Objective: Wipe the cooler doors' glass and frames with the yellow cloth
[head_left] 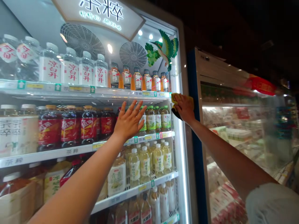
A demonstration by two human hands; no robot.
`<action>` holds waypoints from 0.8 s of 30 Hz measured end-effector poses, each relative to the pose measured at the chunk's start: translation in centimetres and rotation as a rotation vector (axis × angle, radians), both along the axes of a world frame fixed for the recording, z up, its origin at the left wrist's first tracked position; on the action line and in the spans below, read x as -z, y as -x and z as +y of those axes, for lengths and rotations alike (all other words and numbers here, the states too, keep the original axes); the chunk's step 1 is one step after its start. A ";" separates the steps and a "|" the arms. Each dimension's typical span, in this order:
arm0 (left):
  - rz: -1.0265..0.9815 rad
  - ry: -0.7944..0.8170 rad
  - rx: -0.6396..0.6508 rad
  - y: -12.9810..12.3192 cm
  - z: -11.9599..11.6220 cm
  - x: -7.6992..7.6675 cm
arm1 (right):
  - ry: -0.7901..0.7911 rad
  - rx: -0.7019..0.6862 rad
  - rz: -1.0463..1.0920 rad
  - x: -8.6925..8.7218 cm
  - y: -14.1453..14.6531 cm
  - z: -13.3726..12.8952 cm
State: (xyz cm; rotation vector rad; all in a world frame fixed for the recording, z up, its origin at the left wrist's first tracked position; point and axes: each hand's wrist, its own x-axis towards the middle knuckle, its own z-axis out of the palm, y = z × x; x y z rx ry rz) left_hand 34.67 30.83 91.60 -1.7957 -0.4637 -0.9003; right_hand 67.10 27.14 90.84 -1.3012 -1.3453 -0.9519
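Observation:
A tall drinks fridge with a glass door (140, 101) stands in front of me, lit from inside. My left hand (129, 120) lies against the glass with its fingers spread, holding nothing. Farther right, my right hand (184, 107) presses a yellow and black cloth (174, 99) to the door's right edge. Part of the cloth is hidden under the palm. Behind the glass, green-labelled tea bottles (165, 117) show between the two hands, and orange drink bottles (146, 80) stand on the shelf above.
Water bottles (69, 67) fill the top shelf's left side, with red-labelled bottles (70, 126) below. A bird sticker (166, 46) decorates the door's upper right. Beyond a dark blue side panel (198, 149), another chiller (224, 124) with packaged goods stretches away to the right.

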 end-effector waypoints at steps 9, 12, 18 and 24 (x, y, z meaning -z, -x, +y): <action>0.007 0.034 -0.024 0.2 -0.3 -0.1 | 0.003 0.010 -0.198 2.1 7.3 0.8; 0.001 0.031 -0.036 0.2 -0.3 0.0 | 0.020 -0.037 -0.346 4.5 4.7 0.1; -0.012 -0.005 -0.047 0.1 -0.3 0.3 | -0.136 0.020 0.099 -0.7 5.8 2.1; -0.008 -0.003 -0.052 0.2 -0.5 0.5 | -0.132 0.009 -0.029 -0.4 11.4 2.5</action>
